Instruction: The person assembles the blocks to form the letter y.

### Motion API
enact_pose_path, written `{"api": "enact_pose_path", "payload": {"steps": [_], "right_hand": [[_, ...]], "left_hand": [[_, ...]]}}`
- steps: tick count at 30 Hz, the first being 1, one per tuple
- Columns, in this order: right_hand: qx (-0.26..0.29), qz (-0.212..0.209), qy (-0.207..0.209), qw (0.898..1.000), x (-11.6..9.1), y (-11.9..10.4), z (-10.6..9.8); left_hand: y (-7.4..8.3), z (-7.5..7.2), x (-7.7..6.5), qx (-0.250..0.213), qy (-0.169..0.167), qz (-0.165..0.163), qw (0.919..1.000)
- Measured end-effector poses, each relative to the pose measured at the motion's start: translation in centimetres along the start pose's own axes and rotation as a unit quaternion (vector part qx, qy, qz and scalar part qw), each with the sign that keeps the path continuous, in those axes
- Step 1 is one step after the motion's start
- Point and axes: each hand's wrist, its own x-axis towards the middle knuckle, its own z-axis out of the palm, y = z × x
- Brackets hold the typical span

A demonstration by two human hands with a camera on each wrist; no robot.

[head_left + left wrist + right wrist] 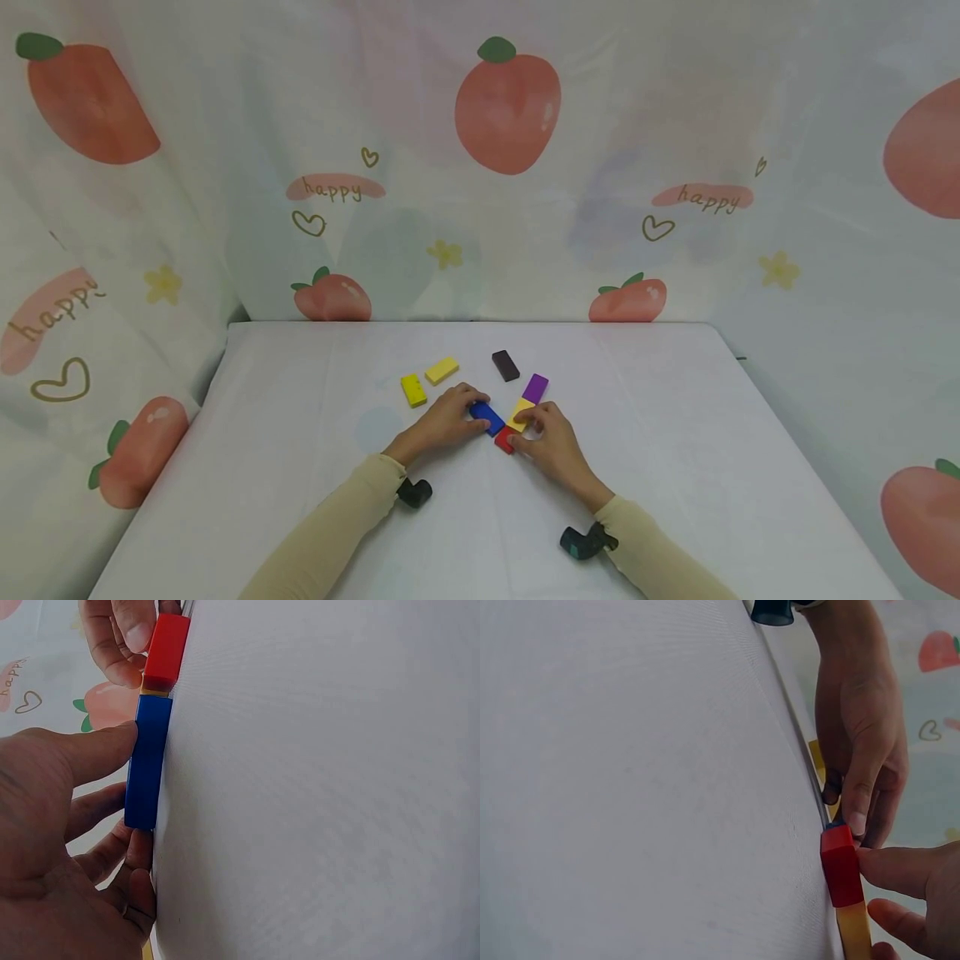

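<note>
My left hand (447, 419) holds a blue block (487, 417) flat on the table, thumb on its near side and fingertips along its far edge. One end of the blue block meets a small red block (505, 440). My right hand (556, 447) has its thumb against the red block, and its curled fingers reach over an orange-yellow block (521, 410). A purple block (536, 388) continues the row beyond that one. In the left wrist view the blue block (150, 761) and the red block (166, 652) lie nearly end to end.
Farther back lie a dark brown block (506, 365), a pale yellow block (442, 371) and a bright yellow block (413, 390). A white cloth covers the table (660, 392). Fruit-printed curtains (480, 233) rise at its back and sides.
</note>
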Motion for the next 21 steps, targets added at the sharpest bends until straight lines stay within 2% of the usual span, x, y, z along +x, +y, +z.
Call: {"api": "enact_pose_path", "payload": {"steps": [6,16,21], "right_hand": [[0.001,0.004,0.000,1.000,0.14,0.02,0.01],[-0.002,0.001,0.004,1.000,0.23,0.21,0.07],[0.000,0.000,0.005,1.000,0.26,0.25,0.07]], "left_hand": [[0.04,0.05,0.03,0.001,-0.001,-0.007,1.0000],[-0.07,0.04,0.01,-0.001,-0.002,0.000,1.0000],[-0.01,0.08,0.06,-0.004,-0.001,-0.009,1.0000]]}}
